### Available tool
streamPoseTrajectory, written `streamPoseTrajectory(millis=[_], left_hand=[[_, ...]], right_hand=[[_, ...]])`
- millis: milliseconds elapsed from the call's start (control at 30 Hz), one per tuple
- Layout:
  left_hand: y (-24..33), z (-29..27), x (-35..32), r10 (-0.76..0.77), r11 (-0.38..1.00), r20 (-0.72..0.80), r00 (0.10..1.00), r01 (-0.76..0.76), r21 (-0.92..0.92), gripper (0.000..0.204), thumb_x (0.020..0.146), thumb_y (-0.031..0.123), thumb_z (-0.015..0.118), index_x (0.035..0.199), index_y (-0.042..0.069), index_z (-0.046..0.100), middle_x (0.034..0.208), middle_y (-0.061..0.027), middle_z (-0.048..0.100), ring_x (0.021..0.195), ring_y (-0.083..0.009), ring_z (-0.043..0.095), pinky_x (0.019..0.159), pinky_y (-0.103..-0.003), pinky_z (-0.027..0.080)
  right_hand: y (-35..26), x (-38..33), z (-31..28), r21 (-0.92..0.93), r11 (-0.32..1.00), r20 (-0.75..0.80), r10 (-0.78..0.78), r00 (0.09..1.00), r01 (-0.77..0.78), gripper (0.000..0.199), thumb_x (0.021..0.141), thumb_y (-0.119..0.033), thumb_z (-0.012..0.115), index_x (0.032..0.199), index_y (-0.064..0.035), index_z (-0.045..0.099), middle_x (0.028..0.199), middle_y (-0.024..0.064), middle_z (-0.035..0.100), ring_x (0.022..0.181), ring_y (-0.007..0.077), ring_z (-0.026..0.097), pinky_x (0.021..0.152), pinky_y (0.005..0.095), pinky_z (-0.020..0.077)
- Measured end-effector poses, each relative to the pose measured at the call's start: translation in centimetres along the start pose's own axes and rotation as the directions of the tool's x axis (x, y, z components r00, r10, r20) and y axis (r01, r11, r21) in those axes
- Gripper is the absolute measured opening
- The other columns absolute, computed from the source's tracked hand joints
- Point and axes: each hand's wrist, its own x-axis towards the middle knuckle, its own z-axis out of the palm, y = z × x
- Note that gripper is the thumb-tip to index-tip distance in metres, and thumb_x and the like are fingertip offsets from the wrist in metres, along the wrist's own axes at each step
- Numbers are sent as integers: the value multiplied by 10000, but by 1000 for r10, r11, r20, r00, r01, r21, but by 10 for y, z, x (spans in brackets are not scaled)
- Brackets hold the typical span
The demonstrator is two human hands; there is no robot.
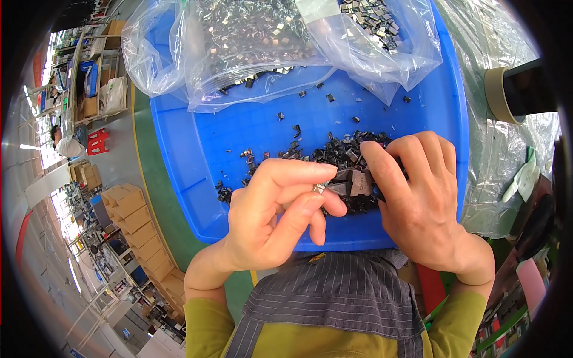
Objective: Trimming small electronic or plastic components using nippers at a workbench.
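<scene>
My left hand [268,209] pinches a small shiny metal piece [319,188] between thumb and fingertips, above the near part of a blue tray [239,128]. Closed around a dark pliers-like tool [360,183], my right hand [418,191] keeps the tool's narrow tip close beside the metal piece. Whether the tip touches it I cannot tell. The tool's handles are mostly hidden by the right hand. Under both hands lies a heap of small black pieces [340,152], with several loose ones scattered farther out.
Clear plastic bags with many small metallic pieces, one bag [256,36] and another [373,27], lie across the tray's far side. A tape roll [503,95] stands right of the tray on plastic sheeting [489,179]. Cardboard boxes [134,221] and a red crate [98,141] are at left.
</scene>
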Motion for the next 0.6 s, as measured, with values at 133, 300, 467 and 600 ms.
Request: streamPoseTrajectory(millis=[133, 300, 467, 600], left_hand=[[-1, 0, -1, 16, 1000, 5, 1000, -16, 6, 228, 986, 102, 433, 1181, -16, 422, 835, -211, 683, 561, -141, 632, 485, -197, 425], [-2, 2, -1, 18, 1000, -17, 1000, -18, 13, 232, 987, 107, 429, 1186, -11, 420, 842, -213, 681, 568, -144, 638, 489, -198, 432], [-3, 1, -1, 24, 1000, -5, 1000, -24, 18, 232, 986, 100, 427, 1190, -10, 418, 840, -210, 680, 567, -143, 637, 488, -198, 432], [-2, 1, 0, 32, 999, 4, 999, -32, 31, 228, 977, 71, 417, 1189, -12, 419, 832, -201, 678, 567, -143, 636, 487, -198, 433]], right_hand=[[0, 0, 1, 4, 1000, 16, 3, 1000, -3, 345, 708, -141, 590, 1046, -73, 579, 829, 64, 453, 779, 240, 474, 732, 377, 379], [-1, 0, 4, -37, 999, -2, -4, 1000, 3, 355, 709, -144, 592, 1055, -66, 578, 836, 65, 455, 791, 240, 478, 742, 377, 381], [0, -1, 6, -57, 998, -15, -14, 1000, 13, 355, 713, -146, 590, 1057, -61, 579, 831, 66, 452, 789, 239, 478, 743, 378, 380], [0, -1, 3, -53, 999, -4, -12, 1000, 12, 346, 712, -143, 590, 1047, -60, 579, 820, 66, 447, 774, 238, 474, 729, 377, 377]])
